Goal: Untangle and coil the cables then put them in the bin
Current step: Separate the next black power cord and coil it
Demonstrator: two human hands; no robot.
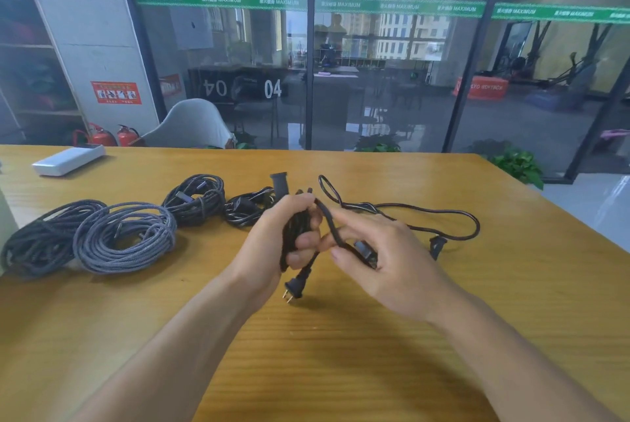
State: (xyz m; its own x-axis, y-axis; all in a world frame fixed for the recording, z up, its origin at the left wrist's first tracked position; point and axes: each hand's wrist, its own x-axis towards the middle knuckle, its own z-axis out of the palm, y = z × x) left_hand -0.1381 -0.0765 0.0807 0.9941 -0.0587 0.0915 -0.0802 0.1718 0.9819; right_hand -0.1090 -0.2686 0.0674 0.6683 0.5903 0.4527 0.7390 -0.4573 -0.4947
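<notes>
**Black power cable half-coiled in hand, tail loose on the table**

Black power cable (402,213) sits at centre frame. Our left hand (276,237) is clamped round a bundle of its gathered loops, held just above the wooden table (341,353). The two-pin plug (296,285) dangles below that fist. Our right hand (385,261) pinches the next run of cord between thumb and fingertips, close beside the left hand. The rest of the cable trails to the right of the frame, lying slack on the table with one small loop standing near the middle and a connector (437,246) at the far bend.

Handling, as we judge it: light, limp, smooth rubbery jacket, some spring in the loops, so the bundle wants a firm squeeze or it will fan open. The plug end is the only stiff, weighty part and will swing. Best hold is across the middle of the loops, not by the plug.

Finished coils lie in the left half of the frame: two grey braided coils (126,237), a darker braided coil (196,198) and a small black coil (247,206).

We see no bin. A white box (68,159) rests at the upper left of the table.
</notes>
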